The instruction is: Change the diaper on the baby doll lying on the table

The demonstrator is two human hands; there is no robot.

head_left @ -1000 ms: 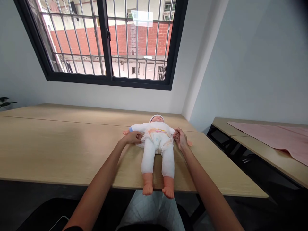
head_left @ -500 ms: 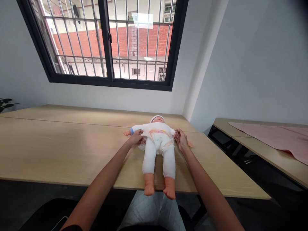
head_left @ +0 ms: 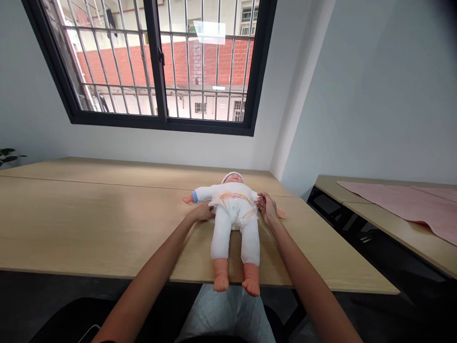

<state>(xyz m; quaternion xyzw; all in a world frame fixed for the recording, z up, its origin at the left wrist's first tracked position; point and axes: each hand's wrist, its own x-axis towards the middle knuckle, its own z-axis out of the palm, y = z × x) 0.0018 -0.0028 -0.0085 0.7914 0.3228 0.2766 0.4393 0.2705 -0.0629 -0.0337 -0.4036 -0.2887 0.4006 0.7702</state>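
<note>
A doll (head_left: 222, 231) is lying face up on the table (head_left: 124, 224), its feet hanging over the near edge. The left hand (head_left: 203, 211) is resting at one side of its diaper (head_left: 238, 212), fingertips hidden, grip impossible to tell. The right hand (head_left: 267, 208) is holding its fingers bent at the other side, any pinch unclear. Beyond, a window (head_left: 162, 85) is overlooking the table.

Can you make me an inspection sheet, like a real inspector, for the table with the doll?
Surface: pale wood-look table.
Main things: doll on its back, feet at the near edge; white diaper with printed waistband at its hips.
Clutter: pink cloth on side table.
Hands: left hand by the doll's side, fingertips hidden; right hand opposite, fingers curled, grip unclear.
Cables: none certain; thin pale line at lower left, unclear.
Surroundings: barred window, plant.
</note>
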